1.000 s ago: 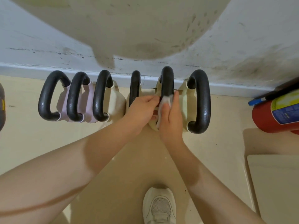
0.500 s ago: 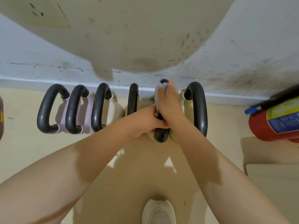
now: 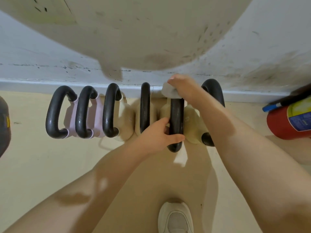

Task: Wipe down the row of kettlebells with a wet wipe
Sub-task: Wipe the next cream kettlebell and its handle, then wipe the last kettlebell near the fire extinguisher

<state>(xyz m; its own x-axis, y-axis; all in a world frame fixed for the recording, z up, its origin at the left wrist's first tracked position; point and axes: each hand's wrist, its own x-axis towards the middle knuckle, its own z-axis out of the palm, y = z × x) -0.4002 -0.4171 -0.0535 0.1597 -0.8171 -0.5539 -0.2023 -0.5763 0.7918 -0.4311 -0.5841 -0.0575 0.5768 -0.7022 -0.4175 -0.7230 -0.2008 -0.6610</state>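
Several kettlebells with black handles stand in a row along the wall: two pink ones (image 3: 70, 118) at the left and cream ones (image 3: 125, 120) to their right. My left hand (image 3: 158, 135) grips the near end of the fifth kettlebell's handle (image 3: 175, 121). My right hand (image 3: 185, 89) presses a white wet wipe (image 3: 169, 92) onto the far end of that same handle, next to the baseboard. The rightmost kettlebell (image 3: 212, 91) is partly hidden behind my right forearm.
A red fire extinguisher (image 3: 289, 121) lies on the floor at the right. A dark round object (image 3: 4, 125) sits at the left edge. The white baseboard (image 3: 33, 84) runs behind the row. My white shoe (image 3: 175, 217) stands below on the beige floor.
My right hand slid the wipe from the middle of the fifth handle up to its far end. My left hand shifted to hold the handle's near end.
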